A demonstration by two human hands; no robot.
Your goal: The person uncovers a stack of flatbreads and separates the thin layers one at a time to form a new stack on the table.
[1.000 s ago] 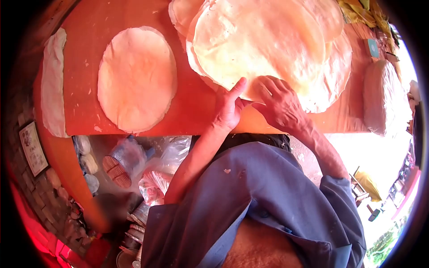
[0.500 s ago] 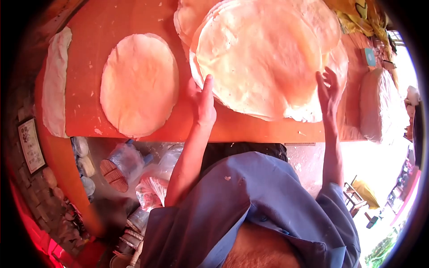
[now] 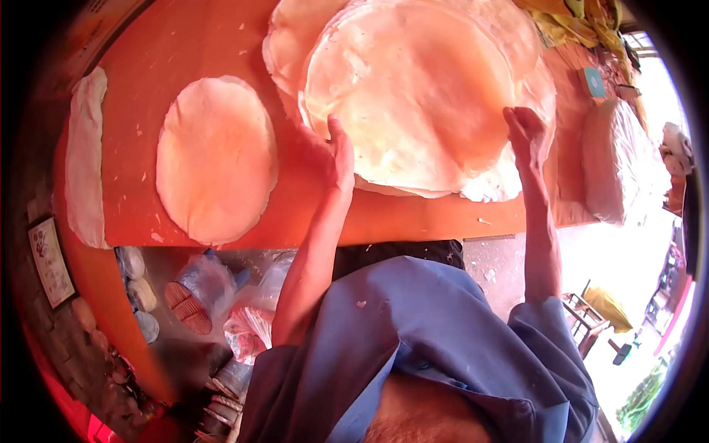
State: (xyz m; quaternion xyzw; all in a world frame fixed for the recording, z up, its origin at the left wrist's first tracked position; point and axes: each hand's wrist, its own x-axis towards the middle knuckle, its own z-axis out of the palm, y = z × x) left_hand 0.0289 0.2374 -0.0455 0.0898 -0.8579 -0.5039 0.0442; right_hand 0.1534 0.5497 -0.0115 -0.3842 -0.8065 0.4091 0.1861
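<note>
A stack of large, thin round dough sheets (image 3: pixel 413 96) lies on the orange table (image 3: pixel 295 221). My left hand (image 3: pixel 336 159) is at the left lower edge of the stack, thumb up along the top sheet and the other fingers partly hidden in shade, so its grip is unclear. At the right edge, my right hand (image 3: pixel 526 133) has its fingers pinched together at the rim of the top sheet. Left of the stack, a smaller oval dough sheet (image 3: pixel 216 161) lies flat on the table.
A long dough roll (image 3: pixel 86 159) lies at the table's left end. At the right end are a plastic-wrapped bundle (image 3: pixel 620 162), a small green box (image 3: pixel 591 82) and yellow cloth (image 3: pixel 565 22). Wrapped bags (image 3: pixel 210 284) stand below the table, left of my body.
My right hand's fingers have closed at the sheet's edge. The view has shifted, so the oval sheet and dough roll appear lower and the stack further left.
</note>
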